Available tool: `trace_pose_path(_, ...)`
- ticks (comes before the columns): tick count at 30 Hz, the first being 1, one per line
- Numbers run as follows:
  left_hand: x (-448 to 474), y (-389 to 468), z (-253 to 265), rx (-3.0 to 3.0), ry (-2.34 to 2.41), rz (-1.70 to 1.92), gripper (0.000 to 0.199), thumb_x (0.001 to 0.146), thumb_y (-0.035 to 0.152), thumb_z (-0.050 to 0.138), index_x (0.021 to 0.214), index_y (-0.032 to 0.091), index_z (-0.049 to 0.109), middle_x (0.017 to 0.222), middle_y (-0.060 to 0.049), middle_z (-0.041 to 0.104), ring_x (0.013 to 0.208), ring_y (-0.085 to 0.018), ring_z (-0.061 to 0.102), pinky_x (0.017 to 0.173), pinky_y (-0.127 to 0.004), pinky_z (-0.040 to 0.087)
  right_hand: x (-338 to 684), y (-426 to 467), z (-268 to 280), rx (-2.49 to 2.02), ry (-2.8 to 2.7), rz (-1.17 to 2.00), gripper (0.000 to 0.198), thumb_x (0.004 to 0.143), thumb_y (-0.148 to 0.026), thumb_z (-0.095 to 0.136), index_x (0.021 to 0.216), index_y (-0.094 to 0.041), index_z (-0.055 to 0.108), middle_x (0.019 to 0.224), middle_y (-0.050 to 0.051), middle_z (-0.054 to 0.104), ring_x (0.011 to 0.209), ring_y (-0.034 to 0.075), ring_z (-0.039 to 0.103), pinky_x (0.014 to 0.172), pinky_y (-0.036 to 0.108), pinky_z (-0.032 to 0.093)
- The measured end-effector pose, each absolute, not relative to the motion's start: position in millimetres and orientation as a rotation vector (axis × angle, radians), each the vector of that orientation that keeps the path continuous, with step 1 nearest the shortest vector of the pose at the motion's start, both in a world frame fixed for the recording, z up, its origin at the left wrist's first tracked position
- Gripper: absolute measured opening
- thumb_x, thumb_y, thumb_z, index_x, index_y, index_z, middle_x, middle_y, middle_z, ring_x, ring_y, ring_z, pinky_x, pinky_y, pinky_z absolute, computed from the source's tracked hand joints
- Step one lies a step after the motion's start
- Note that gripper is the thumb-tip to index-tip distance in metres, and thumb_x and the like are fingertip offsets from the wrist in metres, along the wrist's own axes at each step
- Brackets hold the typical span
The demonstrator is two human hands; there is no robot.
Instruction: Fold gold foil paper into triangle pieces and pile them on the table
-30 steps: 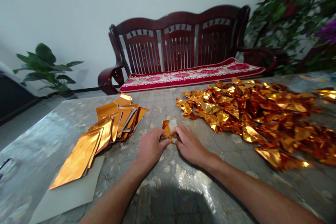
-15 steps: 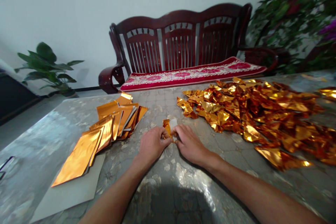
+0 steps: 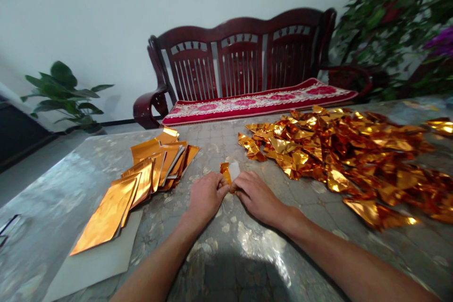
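While pinching foil paper [image 3: 224,171] in both hands [image 3: 206,193] [image 3: 257,194], had flat sheets [image 3: 139,181] left of it. Had folded pieces [image 3: 341,158] on its right.

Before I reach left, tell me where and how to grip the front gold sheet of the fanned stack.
Probably pinch the front gold sheet by its near edge, coming from your side: that end points towards you, over the pale sheet, with nothing lying on it.

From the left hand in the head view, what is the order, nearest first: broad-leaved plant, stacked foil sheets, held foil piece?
1. Held foil piece, in left hand.
2. Stacked foil sheets, left side.
3. Broad-leaved plant, far left.
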State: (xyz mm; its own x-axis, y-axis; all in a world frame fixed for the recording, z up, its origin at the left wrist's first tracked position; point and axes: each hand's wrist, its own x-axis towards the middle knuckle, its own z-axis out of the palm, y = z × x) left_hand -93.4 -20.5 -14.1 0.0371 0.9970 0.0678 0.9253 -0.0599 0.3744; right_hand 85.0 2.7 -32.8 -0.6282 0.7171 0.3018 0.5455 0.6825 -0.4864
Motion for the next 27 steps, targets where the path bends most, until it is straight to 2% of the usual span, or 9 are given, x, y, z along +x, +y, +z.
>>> trace_pose_path(5, -99.7, -20.8, -19.4, 2.078, 1.922, 0.524, 0.009, 0.087, 0.025, 0.061, 0.081, 0.021, 0.065, 0.081, -0.001, 0.067, 0.076, -0.018, 0.06, 0.066, -0.027, 0.033, 93.4, -1.9, -30.3, -0.876, -2.464, 0.452, 0.028, 0.095, -0.008, 0.049, 0.095, -0.022, 0.073, 0.092, 0.005, 0.064, 0.092, 0.019, 0.054, 0.083, 0.031, 0.042)
trace_pose_path(8, -105.2, -22.8, -24.0, 2.051, 1.816, 0.631, 0.01, 0.088, 0.02, 0.059, 0.084, 0.021, 0.069, 0.086, -0.002, 0.069, 0.081, -0.018, 0.062, 0.072, -0.027, 0.038, 95.7, -4.9, -28.4, -0.852, -2.523, 0.388, 0.031, 0.094, -0.007, 0.049, 0.099, -0.023, 0.075, 0.095, 0.005, 0.065, 0.094, 0.019, 0.054, 0.083, 0.031, 0.043)
trace_pose_path(15, -115.1, -26.6, -32.8, 1.951, 1.892, 0.76, 0.007, 0.084, 0.024, 0.066, 0.089, 0.019, 0.068, 0.085, -0.001, 0.065, 0.076, -0.017, 0.059, 0.069, -0.027, 0.041, 95.3, -6.5, -24.3, -0.875, -2.577, 0.323, 0.032, 0.09, -0.004, 0.052, 0.1, -0.023, 0.075, 0.097, 0.005, 0.066, 0.094, 0.019, 0.055, 0.081, 0.03, 0.043)
trace_pose_path(19, -117.8, -25.5, -29.8, 1.986, 1.86, 0.72, 0.006, 0.086, 0.026, 0.065, 0.085, 0.021, 0.069, 0.086, -0.001, 0.065, 0.082, -0.017, 0.06, 0.076, -0.028, 0.042, 94.3, -7.2, -23.1, -0.883, -2.566, 0.316, 0.034, 0.085, -0.002, 0.051, 0.097, -0.023, 0.075, 0.095, 0.005, 0.066, 0.092, 0.02, 0.055, 0.081, 0.031, 0.042)
trace_pose_path(23, -119.4, -25.9, -24.7, 2.1, 1.785, 0.681, 0.012, 0.089, 0.027, 0.061, 0.08, 0.021, 0.065, 0.087, -0.001, 0.062, 0.084, -0.017, 0.059, 0.078, -0.027, 0.043, 89.2, -5.6, -23.0, -0.96, -2.509, 0.286, 0.026, 0.078, -0.002, 0.054, 0.084, -0.021, 0.071, 0.086, 0.005, 0.063, 0.087, 0.02, 0.054, 0.076, 0.031, 0.041)
trace_pose_path(27, -119.1, -27.9, -22.9, 2.25, 1.737, 0.628, 0.015, 0.092, 0.027, 0.058, 0.079, 0.02, 0.061, 0.091, -0.003, 0.06, 0.09, -0.019, 0.057, 0.082, -0.028, 0.043, 82.6, -2.1, -24.2, -1.048, -2.473, 0.227, 0.013, 0.086, -0.012, 0.058, 0.078, -0.02, 0.064, 0.083, 0.004, 0.062, 0.085, 0.021, 0.053, 0.077, 0.032, 0.04)
